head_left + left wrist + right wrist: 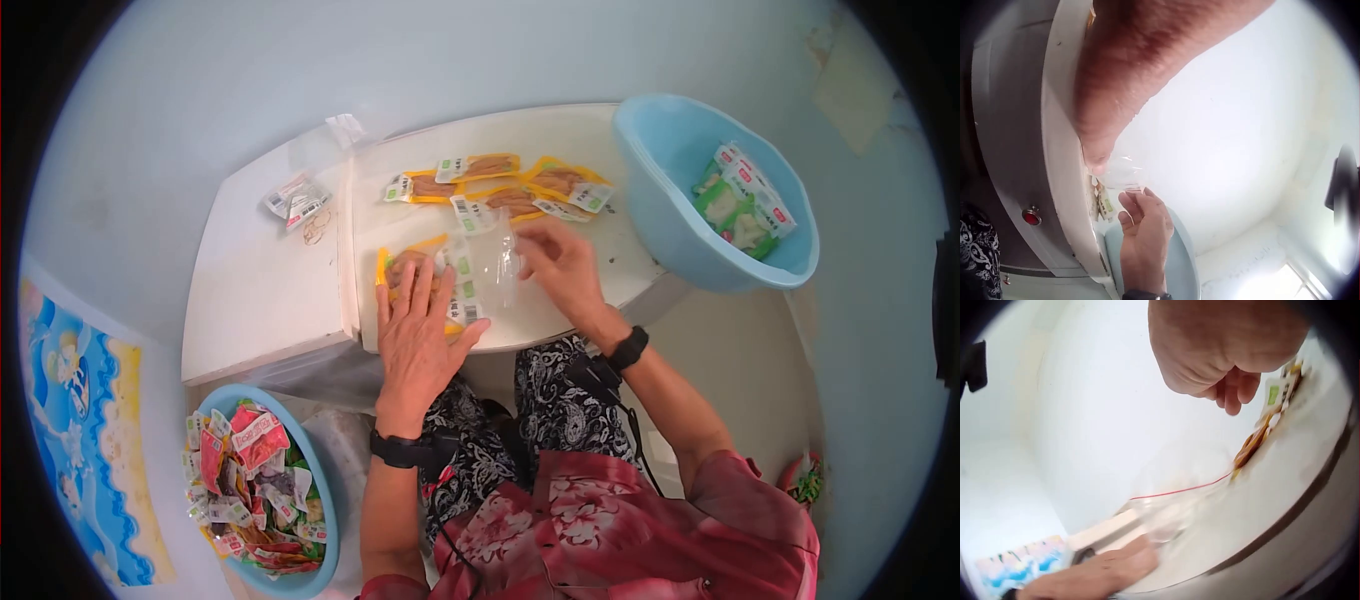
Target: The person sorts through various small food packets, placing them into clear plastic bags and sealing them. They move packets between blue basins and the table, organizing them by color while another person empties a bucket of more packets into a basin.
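Observation:
The left hand lies spread on yellow-edged packets near the table's front edge. To its right, a clear plastic bag stands out over the table. The right hand pinches the bag's edge; in the left wrist view, the fingertips of this right hand meet the clear bag. A red line crosses the bag in the right wrist view, where the right hand has curled fingers. Several similar packets lie behind the hands.
A blue basin with green-and-white packets stands at the table's right. Left of the hands lie a silvery packet and rubber bands. Another blue basin, full of mixed packets, is low at the left.

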Available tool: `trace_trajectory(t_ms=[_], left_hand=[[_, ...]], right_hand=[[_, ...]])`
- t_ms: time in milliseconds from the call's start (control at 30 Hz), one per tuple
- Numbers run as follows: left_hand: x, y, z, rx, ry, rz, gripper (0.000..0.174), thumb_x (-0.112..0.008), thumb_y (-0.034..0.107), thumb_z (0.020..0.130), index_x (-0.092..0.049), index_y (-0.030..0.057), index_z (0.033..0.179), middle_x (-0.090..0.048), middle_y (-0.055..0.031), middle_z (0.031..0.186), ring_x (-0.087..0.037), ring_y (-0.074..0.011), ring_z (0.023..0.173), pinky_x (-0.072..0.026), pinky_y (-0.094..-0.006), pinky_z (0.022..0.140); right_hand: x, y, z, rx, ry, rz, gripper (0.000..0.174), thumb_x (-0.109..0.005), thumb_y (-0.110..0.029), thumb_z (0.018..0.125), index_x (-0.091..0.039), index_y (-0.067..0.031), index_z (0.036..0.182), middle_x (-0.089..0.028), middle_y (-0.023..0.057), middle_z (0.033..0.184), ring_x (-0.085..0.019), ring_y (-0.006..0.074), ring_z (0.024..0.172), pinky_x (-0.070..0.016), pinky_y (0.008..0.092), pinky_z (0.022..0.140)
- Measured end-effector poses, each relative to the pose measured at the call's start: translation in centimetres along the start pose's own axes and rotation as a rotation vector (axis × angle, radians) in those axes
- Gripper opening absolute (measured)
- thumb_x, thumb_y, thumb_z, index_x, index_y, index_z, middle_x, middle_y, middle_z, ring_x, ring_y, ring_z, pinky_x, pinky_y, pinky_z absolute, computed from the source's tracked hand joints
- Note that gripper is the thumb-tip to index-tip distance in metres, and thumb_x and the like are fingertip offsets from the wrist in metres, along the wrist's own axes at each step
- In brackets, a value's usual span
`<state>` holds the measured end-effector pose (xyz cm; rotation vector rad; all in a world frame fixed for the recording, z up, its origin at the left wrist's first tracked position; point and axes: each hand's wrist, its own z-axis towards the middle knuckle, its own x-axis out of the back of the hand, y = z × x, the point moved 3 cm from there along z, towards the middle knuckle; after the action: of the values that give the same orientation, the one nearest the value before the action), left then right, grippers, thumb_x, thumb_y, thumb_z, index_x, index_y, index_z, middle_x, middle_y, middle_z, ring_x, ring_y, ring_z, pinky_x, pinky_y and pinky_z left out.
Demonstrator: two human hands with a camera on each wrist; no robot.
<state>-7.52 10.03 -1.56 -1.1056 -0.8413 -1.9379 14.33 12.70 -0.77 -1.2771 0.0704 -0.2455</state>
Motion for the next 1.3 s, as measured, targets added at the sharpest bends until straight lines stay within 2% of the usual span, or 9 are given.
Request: trace_trajectory(t_ms=[167,267,367,667,800,900,1033,1133,1300], left_hand=[[-0.1,0.0,0.2,-0.027,0.03,0.001,0.075,-0.067,0.058,0.09,-0.058,0.0075,0.145,-0.046,-0.0162,0.157,-0.034,-0.0327,0.15,-0.0167,-0.053,0.125],[-0.2,-0.1,0.2,-0.03,0.024,-0.001,0.075,-0.067,0.059,0.09,-0.059,0.0076,0.144,-0.047,-0.0165,0.156,-0.034,-0.0328,0.15,-0.0163,-0.0528,0.125],[-0.2,-0.1,0.1,-0.03,0.002,0.011,0.076,-0.067,0.058,0.091,-0.056,0.0085,0.147,-0.044,-0.0167,0.158,-0.032,-0.0335,0.151,-0.0175,-0.0541,0.124],[-0.5,-0.1,0.0,-0.025,-0.016,0.003,0.075,-0.067,0.056,0.092,-0.054,0.0091,0.149,-0.041,-0.0168,0.16,-0.03,-0.0339,0.152,-0.0166,-0.0544,0.125],[0.1,-0.1,-0.1,-0.025,-0.013,-0.05,0.077,-0.067,0.053,0.093,-0.05,0.0063,0.151,-0.04,-0.0185,0.16,-0.027,-0.0357,0.153,-0.0136,-0.0545,0.125],[2.8,1.1,-0.3,-0.025,0.165,0.022,0.079,-0.064,0.052,0.095,-0.044,0.0038,0.154,-0.046,-0.0194,0.155,-0.037,-0.0358,0.148,-0.0265,-0.0539,0.122],[4.6,3.4,-1.8,0.332,0.185,-1.327,0.069,-0.06,0.041,0.103,-0.04,-0.0025,0.152,-0.064,-0.0157,0.134,-0.068,-0.0251,0.113,-0.0544,-0.0433,0.097],[4.8,5.3,-1.4,0.563,-0.072,-1.964,0.061,-0.059,0.033,0.104,-0.042,-0.0022,0.151,-0.065,-0.0189,0.132,-0.069,-0.0243,0.111,-0.0569,-0.0397,0.095],[2.4,4.4,-2.6,0.574,0.141,-1.818,0.049,-0.063,0.012,0.102,-0.049,-0.0042,0.146,-0.063,-0.0154,0.133,-0.066,-0.0211,0.116,-0.0529,-0.0348,0.103]], right_hand=[[5.4,0.2,3.4,0.438,0.17,-0.774,0.034,-0.061,0.002,0.089,-0.062,-0.0004,0.123,-0.068,0.0184,0.121,-0.064,0.0339,0.116,-0.0528,0.0425,0.096],[6.1,2.6,5.5,0.47,0.129,-1.057,0.046,-0.058,-0.003,0.089,-0.056,-0.0027,0.135,-0.059,0.0231,0.136,-0.047,0.0415,0.137,-0.0424,0.0468,0.111],[5.7,3.7,6.6,0.321,0.128,-1.176,0.046,-0.057,-0.008,0.09,-0.057,-0.0023,0.136,-0.056,0.026,0.139,-0.042,0.0413,0.141,-0.0379,0.0462,0.115],[6.9,2.3,7.0,0.099,-0.046,-1.253,0.031,-0.054,-0.007,0.095,-0.063,-0.0022,0.124,-0.07,0.0202,0.112,-0.066,0.0381,0.109,-0.0546,0.0477,0.091],[6.0,-0.3,3.8,0.553,0.221,-0.937,0.033,-0.058,-0.001,0.091,-0.067,-0.0008,0.123,-0.07,0.0189,0.123,-0.064,0.0378,0.119,-0.0528,0.0446,0.1],[5.4,-4.6,0.7,0.748,0.242,-0.757,0.037,-0.062,0.001,0.088,-0.068,-0.0031,0.124,-0.07,0.0154,0.127,-0.062,0.0375,0.124,-0.0506,0.0476,0.105],[4.2,-7.5,-4.0,0.974,0.1,-0.832,0.043,-0.067,0.002,0.083,-0.07,-0.0072,0.125,-0.069,0.0127,0.131,-0.059,0.0356,0.131,-0.0481,0.0517,0.109],[3.1,-7.7,-6.9,1.018,-0.06,-0.789,0.046,-0.066,0.003,0.081,-0.07,-0.0099,0.125,-0.067,0.012,0.134,-0.057,0.0342,0.134,-0.0471,0.0522,0.111],[4.0,-5.8,-8.7,0.854,0.038,-0.781,0.049,-0.063,0.006,0.086,-0.067,-0.0101,0.133,-0.061,0.0133,0.143,-0.058,0.0323,0.133,-0.047,0.0469,0.111]])
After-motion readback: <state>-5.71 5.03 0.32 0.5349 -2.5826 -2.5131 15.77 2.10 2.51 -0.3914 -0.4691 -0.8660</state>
